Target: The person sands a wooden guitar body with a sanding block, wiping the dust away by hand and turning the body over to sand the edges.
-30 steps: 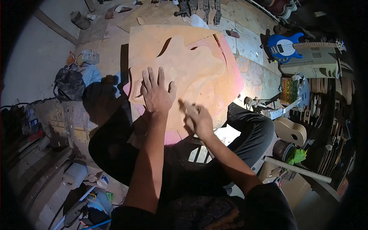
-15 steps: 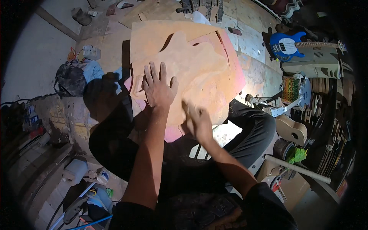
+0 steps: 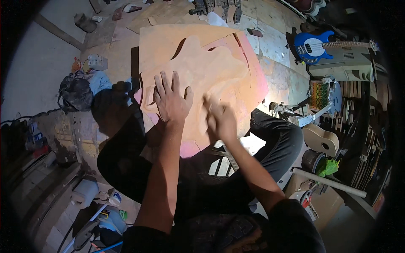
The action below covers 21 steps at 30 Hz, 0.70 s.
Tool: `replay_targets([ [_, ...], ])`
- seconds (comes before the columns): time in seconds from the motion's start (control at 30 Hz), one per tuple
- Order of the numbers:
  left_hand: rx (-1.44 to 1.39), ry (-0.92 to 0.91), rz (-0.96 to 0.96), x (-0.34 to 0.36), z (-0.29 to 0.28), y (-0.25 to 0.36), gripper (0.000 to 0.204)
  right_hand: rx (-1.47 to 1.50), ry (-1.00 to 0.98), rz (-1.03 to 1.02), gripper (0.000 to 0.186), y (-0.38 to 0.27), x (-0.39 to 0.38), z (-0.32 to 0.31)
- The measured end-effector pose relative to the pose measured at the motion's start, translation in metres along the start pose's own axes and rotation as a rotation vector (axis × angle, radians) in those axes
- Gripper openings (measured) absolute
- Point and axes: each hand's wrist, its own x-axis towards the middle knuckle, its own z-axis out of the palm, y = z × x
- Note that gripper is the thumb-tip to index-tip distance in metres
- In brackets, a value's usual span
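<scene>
A pale wooden guitar-body blank (image 3: 211,69) lies on a flat board (image 3: 255,82) with a pink-tinted edge, resting over my lap. My left hand (image 3: 171,101) is spread flat on the blank's near left part, fingers apart, pressing it down. My right hand (image 3: 220,120) is just to its right on the blank's lower edge. It is motion-blurred, fingers curled down over a small tan sanding piece that is mostly hidden under them.
A blue electric bass (image 3: 314,46) leans at the far right. An unfinished small guitar body (image 3: 320,139), a green wad (image 3: 328,166) and a white tube (image 3: 329,182) sit to my right. A black bag (image 3: 76,92) lies at the left, wood offcuts (image 3: 168,10) beyond the board.
My right hand has slid back and forth along the blank's lower edge and is now blurred. The left hand has stayed flat in the same spot.
</scene>
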Motion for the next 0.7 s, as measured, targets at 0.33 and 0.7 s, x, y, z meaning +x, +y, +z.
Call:
replay_targets([
  [0.33,-0.004,-0.022,0.004,-0.002,-0.005,0.0,0.075,0.091,-0.018,-0.096,0.049,-0.012,-0.016,-0.002],
  [0.7,-0.049,-0.02,0.008,0.001,-0.007,0.009,0.074,0.315,-0.123,0.071,0.06,0.007,-0.048,0.002],
])
